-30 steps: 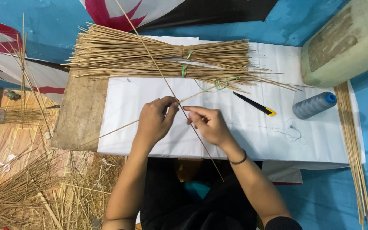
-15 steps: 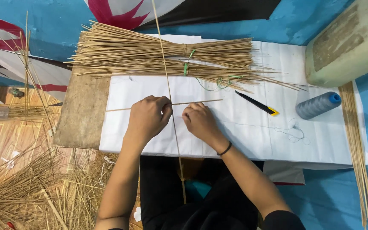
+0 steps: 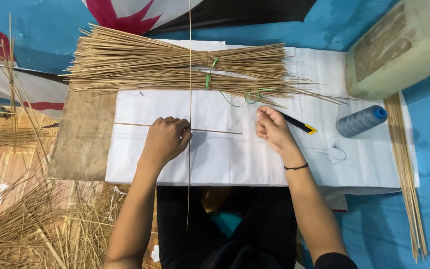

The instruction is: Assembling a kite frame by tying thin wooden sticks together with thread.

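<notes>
My left hand (image 3: 166,139) pinches two thin bamboo sticks where they cross: a long upright stick (image 3: 190,74) and a shorter crosswise stick (image 3: 215,131), both over the white paper sheet (image 3: 225,159). My right hand (image 3: 270,127) is closed a little to the right, apart from the sticks; a thin thread may run from it, but I cannot make it out. A black and yellow cutter (image 3: 298,124) lies just behind the right hand. A grey thread spool (image 3: 362,121) lies further right.
Tied bundles of bamboo sticks (image 3: 175,69) lie across the back of the sheet. A wooden board (image 3: 83,134) sits left, loose sticks (image 3: 21,229) litter the floor, more sticks (image 3: 406,164) lie right. A pale block (image 3: 399,45) stands back right.
The long stick has swung from slanted to upright, crossing the short stick squarely. My right hand has drawn away to the right, off the crossing; my left hand stays on it.
</notes>
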